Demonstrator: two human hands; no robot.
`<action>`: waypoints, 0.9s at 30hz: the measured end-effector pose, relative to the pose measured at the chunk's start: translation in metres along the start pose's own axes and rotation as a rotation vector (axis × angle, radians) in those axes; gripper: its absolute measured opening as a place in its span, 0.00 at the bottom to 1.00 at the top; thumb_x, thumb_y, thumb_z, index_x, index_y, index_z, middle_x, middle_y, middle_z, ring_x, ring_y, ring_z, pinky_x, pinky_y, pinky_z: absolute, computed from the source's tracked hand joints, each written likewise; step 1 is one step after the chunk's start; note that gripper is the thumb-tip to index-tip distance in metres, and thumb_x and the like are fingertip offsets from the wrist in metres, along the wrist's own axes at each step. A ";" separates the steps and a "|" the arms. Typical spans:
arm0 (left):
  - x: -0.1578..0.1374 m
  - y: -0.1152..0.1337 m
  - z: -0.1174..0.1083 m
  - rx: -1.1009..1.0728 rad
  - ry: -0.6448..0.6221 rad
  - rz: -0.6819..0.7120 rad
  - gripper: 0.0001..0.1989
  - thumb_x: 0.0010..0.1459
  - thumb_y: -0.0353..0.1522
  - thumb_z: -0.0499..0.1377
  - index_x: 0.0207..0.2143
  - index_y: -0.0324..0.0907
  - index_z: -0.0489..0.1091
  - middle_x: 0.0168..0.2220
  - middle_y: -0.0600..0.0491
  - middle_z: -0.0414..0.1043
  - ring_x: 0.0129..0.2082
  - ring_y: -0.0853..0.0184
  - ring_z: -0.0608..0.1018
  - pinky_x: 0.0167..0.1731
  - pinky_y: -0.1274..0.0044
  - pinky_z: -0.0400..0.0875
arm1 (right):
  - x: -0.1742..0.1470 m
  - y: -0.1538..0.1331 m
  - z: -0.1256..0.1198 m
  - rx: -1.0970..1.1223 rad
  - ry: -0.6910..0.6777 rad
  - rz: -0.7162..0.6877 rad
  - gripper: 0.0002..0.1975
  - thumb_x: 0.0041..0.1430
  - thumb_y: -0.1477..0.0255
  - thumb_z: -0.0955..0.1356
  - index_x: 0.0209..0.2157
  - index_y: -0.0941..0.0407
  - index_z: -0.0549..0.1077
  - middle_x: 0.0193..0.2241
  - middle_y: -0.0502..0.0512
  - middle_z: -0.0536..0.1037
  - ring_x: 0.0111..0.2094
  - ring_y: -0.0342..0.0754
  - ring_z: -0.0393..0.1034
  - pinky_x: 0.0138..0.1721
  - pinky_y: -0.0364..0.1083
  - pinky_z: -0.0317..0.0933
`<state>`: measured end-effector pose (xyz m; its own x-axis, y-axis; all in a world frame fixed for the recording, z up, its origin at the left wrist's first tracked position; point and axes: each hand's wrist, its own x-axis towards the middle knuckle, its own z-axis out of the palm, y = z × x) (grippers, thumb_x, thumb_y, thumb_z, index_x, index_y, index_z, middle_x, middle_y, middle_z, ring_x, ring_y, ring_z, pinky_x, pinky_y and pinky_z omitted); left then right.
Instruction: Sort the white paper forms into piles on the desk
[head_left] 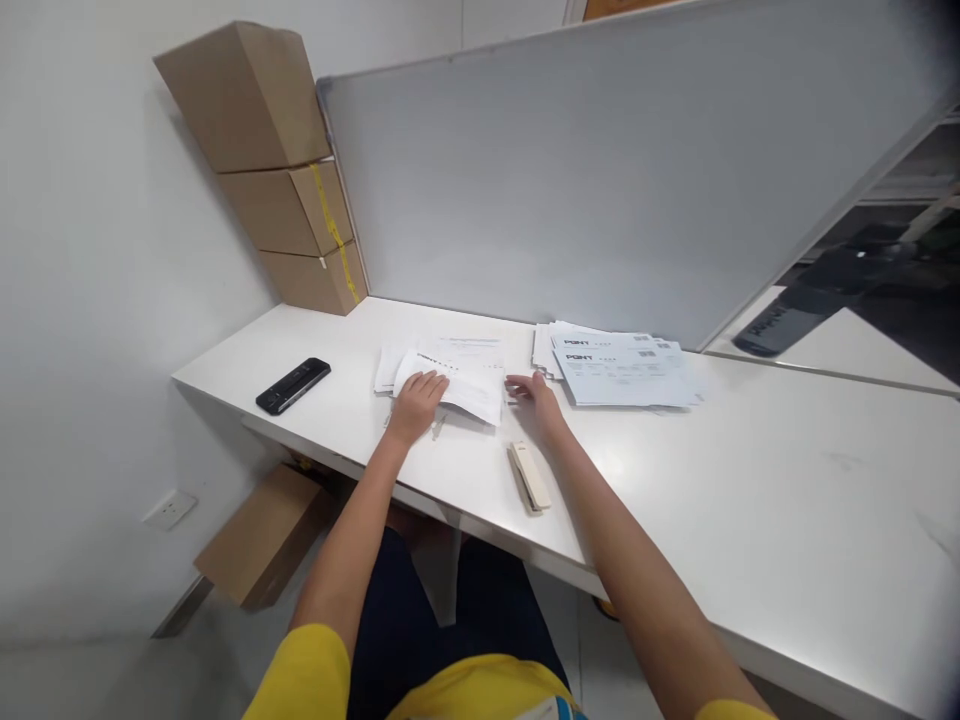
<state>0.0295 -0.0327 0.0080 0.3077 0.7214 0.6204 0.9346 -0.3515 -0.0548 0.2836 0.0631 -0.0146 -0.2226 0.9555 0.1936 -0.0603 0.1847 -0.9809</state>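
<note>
My left hand (415, 401) lies on a small bundle of white printed sheets (465, 385) on the white table (750, 480), fingers curled over its near left edge. My right hand (536, 396) touches the same bundle's right edge with its fingertips. More white sheets (465, 347) lie under and behind the bundle. A beige stapler (529, 476) rests on the table just in front of my right wrist. A fanned stack of printed forms (622, 366) lies to the right of my right hand.
A black phone (293, 385) lies at the table's left end. Three stacked cardboard boxes (285, 180) lean in the left corner against the wall. A grey partition board (600, 170) stands behind the papers. Another cardboard box (262, 535) sits on the floor under the table.
</note>
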 end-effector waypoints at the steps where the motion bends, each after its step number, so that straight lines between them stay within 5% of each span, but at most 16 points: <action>1: 0.000 0.003 -0.002 -0.001 0.010 0.011 0.27 0.59 0.18 0.45 0.55 0.41 0.70 0.54 0.45 0.75 0.60 0.60 0.72 0.60 0.61 0.64 | -0.001 -0.002 0.000 0.084 -0.013 0.040 0.25 0.61 0.49 0.60 0.45 0.52 0.75 0.44 0.58 0.79 0.39 0.52 0.74 0.45 0.54 0.67; 4: -0.001 0.007 -0.004 0.001 0.063 0.025 0.27 0.61 0.18 0.44 0.57 0.41 0.69 0.55 0.46 0.74 0.64 0.60 0.67 0.62 0.61 0.62 | -0.002 -0.007 0.000 0.284 -0.019 0.193 0.23 0.51 0.53 0.70 0.47 0.48 0.71 0.48 0.55 0.78 0.38 0.49 0.74 0.41 0.50 0.69; 9: -0.001 0.007 0.002 0.002 0.080 0.103 0.28 0.62 0.19 0.43 0.59 0.43 0.67 0.57 0.49 0.72 0.68 0.59 0.57 0.66 0.58 0.55 | 0.000 -0.009 -0.003 0.292 -0.087 0.313 0.26 0.40 0.68 0.77 0.43 0.49 0.71 0.45 0.54 0.79 0.39 0.50 0.74 0.39 0.49 0.68; 13: 0.000 0.007 0.007 0.032 0.074 0.222 0.27 0.64 0.22 0.47 0.62 0.47 0.64 0.59 0.51 0.70 0.68 0.62 0.58 0.68 0.63 0.52 | -0.001 -0.010 0.003 0.294 -0.163 0.254 0.23 0.40 0.70 0.75 0.42 0.52 0.72 0.40 0.55 0.81 0.41 0.55 0.74 0.45 0.53 0.67; 16: 0.000 0.006 0.006 0.071 0.110 0.219 0.28 0.64 0.21 0.47 0.64 0.49 0.61 0.61 0.52 0.68 0.67 0.64 0.59 0.69 0.65 0.50 | -0.001 -0.012 0.008 0.272 -0.078 0.118 0.22 0.41 0.70 0.74 0.42 0.53 0.72 0.41 0.55 0.81 0.43 0.55 0.74 0.47 0.54 0.65; 20: 0.001 0.001 0.002 0.048 0.187 0.024 0.34 0.60 0.21 0.49 0.67 0.49 0.54 0.64 0.50 0.63 0.68 0.61 0.58 0.69 0.62 0.49 | 0.001 -0.015 0.003 0.236 0.057 -0.059 0.20 0.45 0.67 0.74 0.42 0.53 0.72 0.41 0.55 0.80 0.43 0.55 0.73 0.47 0.53 0.65; 24: 0.002 -0.010 0.003 -0.181 0.198 -0.300 0.38 0.61 0.27 0.53 0.71 0.44 0.41 0.66 0.42 0.60 0.65 0.56 0.65 0.61 0.60 0.65 | 0.004 -0.016 -0.007 0.208 0.129 -0.083 0.20 0.44 0.63 0.74 0.40 0.53 0.73 0.39 0.54 0.80 0.43 0.55 0.72 0.46 0.53 0.64; 27: 0.001 -0.019 0.009 -0.366 0.082 -0.449 0.33 0.63 0.30 0.52 0.69 0.44 0.47 0.61 0.41 0.66 0.58 0.59 0.74 0.54 0.64 0.72 | 0.003 -0.021 -0.011 0.222 0.162 -0.095 0.20 0.44 0.62 0.74 0.41 0.53 0.73 0.39 0.54 0.80 0.43 0.54 0.72 0.46 0.52 0.63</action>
<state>0.0140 -0.0200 0.0032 -0.1329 0.8041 0.5795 0.8433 -0.2154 0.4923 0.2951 0.0651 0.0061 -0.0488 0.9638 0.2620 -0.2887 0.2375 -0.9275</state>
